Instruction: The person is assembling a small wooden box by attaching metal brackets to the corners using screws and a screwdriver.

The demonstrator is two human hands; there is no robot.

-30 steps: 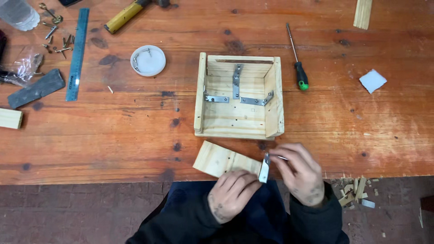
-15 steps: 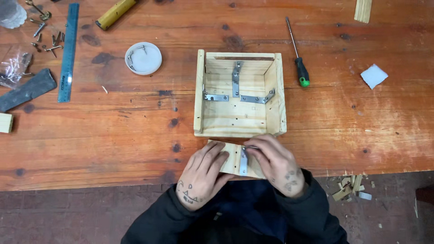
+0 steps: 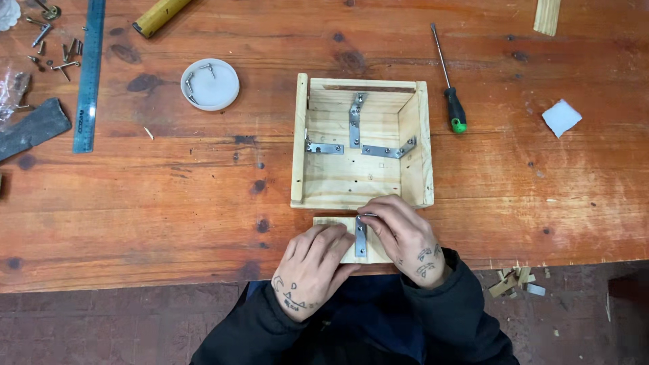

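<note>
An open wooden box with metal angle brackets screwed inside lies on the table. Just in front of it, at the near edge, lies a small wooden plank. My left hand presses flat on the plank. My right hand pinches a small metal bracket and holds it upright against the plank's middle. Both hands hide most of the plank.
A green-handled screwdriver lies right of the box. A white dish with screws sits to the left. A blue ruler, loose screws, a dark file and a yellow handle lie far left. A white scrap lies right.
The plank has been turned from a slant to lie square against the box's front. My left hand moved onto it, and my right hand set the bracket on its middle.
</note>
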